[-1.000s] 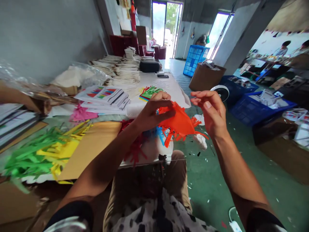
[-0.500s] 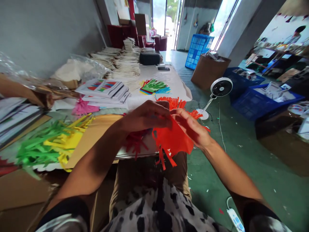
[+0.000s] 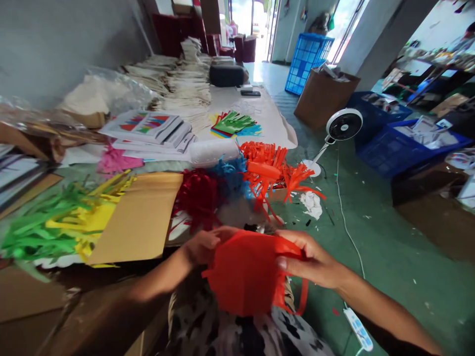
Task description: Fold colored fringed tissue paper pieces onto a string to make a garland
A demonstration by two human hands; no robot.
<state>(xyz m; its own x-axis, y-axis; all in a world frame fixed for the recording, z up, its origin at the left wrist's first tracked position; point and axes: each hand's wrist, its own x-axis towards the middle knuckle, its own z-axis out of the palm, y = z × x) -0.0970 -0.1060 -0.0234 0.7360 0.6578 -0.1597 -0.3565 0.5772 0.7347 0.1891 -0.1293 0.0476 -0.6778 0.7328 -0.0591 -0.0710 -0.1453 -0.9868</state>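
My left hand [image 3: 202, 247] and my right hand [image 3: 311, 262] grip opposite edges of a red-orange paper sheet [image 3: 245, 274], held low over my lap. Its lower edge has a few loose strips hanging down. Just beyond it, on the table, lie a heap of orange fringed paper [image 3: 267, 173], a red fringed bunch [image 3: 198, 200] and a blue fringed bunch [image 3: 230, 178]. Green and yellow fringed paper [image 3: 63, 222] spreads further left, beside a kraft paper sheet [image 3: 141, 217].
Printed booklets [image 3: 148, 128] and tall stacks of paper [image 3: 181, 84] cover the table. A white fan [image 3: 343, 126] stands on the green floor with a cable and power strip [image 3: 358, 329]. Blue crates [image 3: 411, 148] and a cardboard box [image 3: 326, 96] stand right.
Both hands have dropped toward my lap with the red-orange sheet now spread between them. The orange fringed heap on the table has come into full view.
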